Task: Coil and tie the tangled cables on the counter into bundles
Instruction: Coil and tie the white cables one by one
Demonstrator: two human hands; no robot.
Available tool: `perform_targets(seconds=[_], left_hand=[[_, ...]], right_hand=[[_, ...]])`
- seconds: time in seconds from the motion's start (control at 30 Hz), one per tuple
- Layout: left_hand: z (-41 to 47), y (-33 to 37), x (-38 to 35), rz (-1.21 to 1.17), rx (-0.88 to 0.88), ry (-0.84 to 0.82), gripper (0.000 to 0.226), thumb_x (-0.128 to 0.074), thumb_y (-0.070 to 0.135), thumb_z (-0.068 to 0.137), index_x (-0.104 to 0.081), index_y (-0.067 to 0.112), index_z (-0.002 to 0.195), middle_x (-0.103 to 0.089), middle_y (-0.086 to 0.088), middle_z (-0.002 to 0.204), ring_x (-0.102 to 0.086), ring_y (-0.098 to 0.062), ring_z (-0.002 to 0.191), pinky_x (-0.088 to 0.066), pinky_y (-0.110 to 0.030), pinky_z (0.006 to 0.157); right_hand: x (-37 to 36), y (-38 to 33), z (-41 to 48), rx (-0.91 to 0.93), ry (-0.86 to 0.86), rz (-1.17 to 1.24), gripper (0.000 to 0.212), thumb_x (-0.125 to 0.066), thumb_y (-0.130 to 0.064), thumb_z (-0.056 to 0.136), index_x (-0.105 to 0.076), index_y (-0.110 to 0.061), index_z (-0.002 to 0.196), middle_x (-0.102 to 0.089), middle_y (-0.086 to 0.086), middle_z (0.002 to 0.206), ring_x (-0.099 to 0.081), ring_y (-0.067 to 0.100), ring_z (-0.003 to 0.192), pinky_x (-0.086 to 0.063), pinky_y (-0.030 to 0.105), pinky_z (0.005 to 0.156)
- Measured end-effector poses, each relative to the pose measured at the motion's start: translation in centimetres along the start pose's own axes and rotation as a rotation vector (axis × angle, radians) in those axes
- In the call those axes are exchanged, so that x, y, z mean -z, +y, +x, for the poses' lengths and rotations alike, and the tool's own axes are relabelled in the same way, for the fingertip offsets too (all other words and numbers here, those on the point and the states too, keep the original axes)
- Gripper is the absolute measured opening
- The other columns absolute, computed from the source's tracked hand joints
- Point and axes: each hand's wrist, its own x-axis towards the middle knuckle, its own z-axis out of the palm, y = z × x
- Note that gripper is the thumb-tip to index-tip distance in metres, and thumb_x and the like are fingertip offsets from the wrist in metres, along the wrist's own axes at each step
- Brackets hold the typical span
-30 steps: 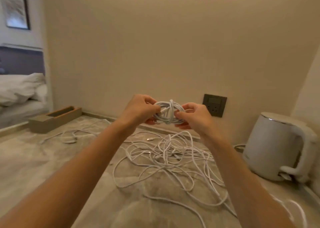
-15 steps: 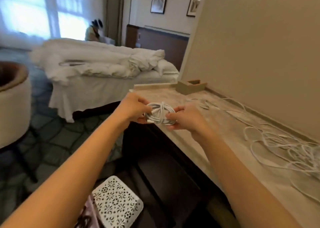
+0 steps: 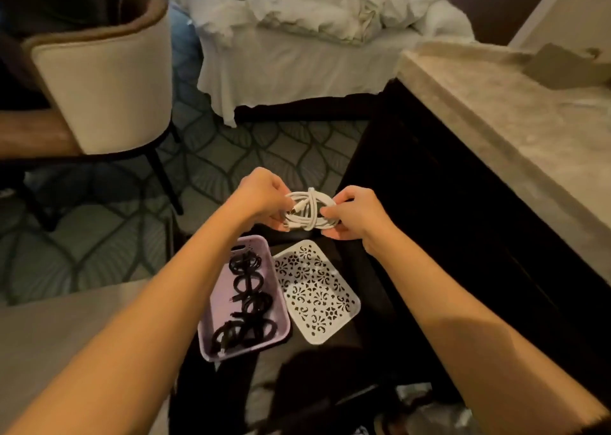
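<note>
View has swung since a second ago. Back then I was facing the wall with the loose white tangle spread on the worktop; half a second ago I was mid-turn toward the bed. Now I'm looking down at the floor, and the tangle is out of shot.

The white cable bundle [image 3: 309, 211] hasn't left the hands. The left hand [image 3: 261, 193] pinches its left side and the right hand [image 3: 357, 213] pinches its right side, fingers curled on the loops. The coil has a cross-wrap round its middle and a plug end pokes out on the left.

The bundle now hangs over the far end of the purple basket [image 3: 220, 305], in the air and touching nothing else. My read: this bundle is finished and is being taken to storage. The rest of the tangle is still to do, so the task is only partway.

Inside the purple basket lie several black cable coils [image 3: 248, 302], already bundled. Just to its right, edge to edge, sits a white patterned basket [image 3: 317, 292].

Both baskets rest on a dark low surface; I can't tell what it is. Further right of the purple basket is a dark cabinet front [image 3: 446, 203] under the pale stone worktop [image 3: 496, 110], with a wooden box [image 3: 558, 67] at its far end.

Beyond the purple basket there is patterned carpet [image 3: 248, 150], then a bed [image 3: 297, 54] with rumpled white bedding. Beyond and to its left stands a cream armchair [image 3: 109, 87].
</note>
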Motion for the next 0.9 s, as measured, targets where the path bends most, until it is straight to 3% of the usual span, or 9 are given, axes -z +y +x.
perform_targets(seconds=[0.23,0.3,0.4,0.5,0.57,0.7,0.83,0.9], left_hand=[[2.9,-9.6,0.3,0.111,0.173,-0.111,0.017,-0.059,-0.009,0.081,-0.062,0.007,0.073,-0.062,-0.012,0.064,-0.060,-0.019,0.048,-0.050,-0.022,0.041],[3.5,-11.7,0.5,0.160,0.194,-0.163,0.017,-0.060,-0.009,0.078,-0.063,0.007,0.076,-0.062,-0.011,0.063,-0.062,-0.019,0.046,-0.055,-0.027,0.048],[4.3,-14.2,0.8,0.309,0.220,-0.223,0.018,-0.062,-0.008,0.071,-0.064,0.009,0.074,-0.062,-0.012,0.061,-0.062,-0.019,0.047,-0.057,-0.029,0.054],[4.9,-16.5,0.6,0.421,0.252,-0.361,0.020,-0.063,-0.010,0.070,-0.060,0.009,0.074,-0.058,-0.008,0.054,-0.055,-0.012,0.037,-0.049,-0.022,0.041],[5.4,-18.0,0.2,0.489,0.252,-0.393,0.022,-0.063,-0.009,0.072,-0.062,0.010,0.084,-0.057,-0.005,0.057,-0.054,-0.010,0.037,-0.050,-0.022,0.042],[6.4,-20.2,-0.7,0.665,0.212,-0.394,0.023,-0.058,-0.004,0.076,-0.069,0.006,0.093,-0.060,-0.007,0.064,-0.061,-0.022,0.057,-0.055,-0.030,0.062],[7.1,-21.1,-1.4,0.812,0.155,-0.322,0.029,-0.058,0.002,0.078,-0.067,0.003,0.106,-0.066,-0.017,0.105,-0.061,-0.030,0.101,-0.047,-0.033,0.081],[7.4,-21.3,-1.7,0.891,0.151,-0.341,0.029,-0.060,0.004,0.080,-0.061,-0.001,0.109,-0.062,-0.018,0.115,-0.057,-0.031,0.109,-0.045,-0.032,0.085]], right_hand=[[-7.2,4.6,3.2,-0.091,-0.178,-0.201,0.017,-0.073,-0.007,0.078,-0.058,-0.011,0.069,-0.066,0.014,0.079,-0.068,0.033,0.086,-0.055,0.044,0.085],[-8.8,5.5,3.8,-0.102,-0.225,-0.226,0.005,-0.068,-0.002,0.079,-0.067,0.002,0.082,-0.069,0.018,0.087,-0.068,0.033,0.086,-0.055,0.044,0.085],[-10.7,6.8,4.6,-0.114,-0.342,-0.275,0.021,-0.063,0.002,0.082,-0.066,0.010,0.102,-0.066,0.016,0.090,-0.065,0.026,0.083,-0.054,0.044,0.087],[-12.2,8.4,5.1,-0.135,-0.427,-0.279,0.022,-0.062,0.008,0.081,-0.068,0.003,0.102,-0.065,0.015,0.099,-0.064,0.025,0.094,-0.055,0.037,0.086],[-13.1,9.4,5.4,-0.155,-0.477,-0.313,0.030,-0.062,0.007,0.081,-0.068,-0.003,0.108,-0.064,0.009,0.112,-0.060,0.022,0.106,-0.052,0.031,0.089],[-14.8,11.1,5.5,-0.247,-0.560,-0.299,0.030,-0.052,0.005,0.085,-0.066,-0.002,0.111,-0.061,0.012,0.117,-0.054,0.024,0.111,-0.045,0.037,0.100],[-16.1,12.0,5.7,-0.300,-0.616,-0.290,0.043,-0.044,0.000,0.090,-0.047,-0.009,0.132,-0.053,0.012,0.123,-0.053,0.025,0.112,-0.048,0.041,0.098],[-16.7,12.5,6.1,-0.335,-0.638,-0.261,0.051,-0.042,0.001,0.089,-0.042,-0.014,0.138,-0.049,0.010,0.128,-0.050,0.022,0.114,-0.048,0.039,0.098]])
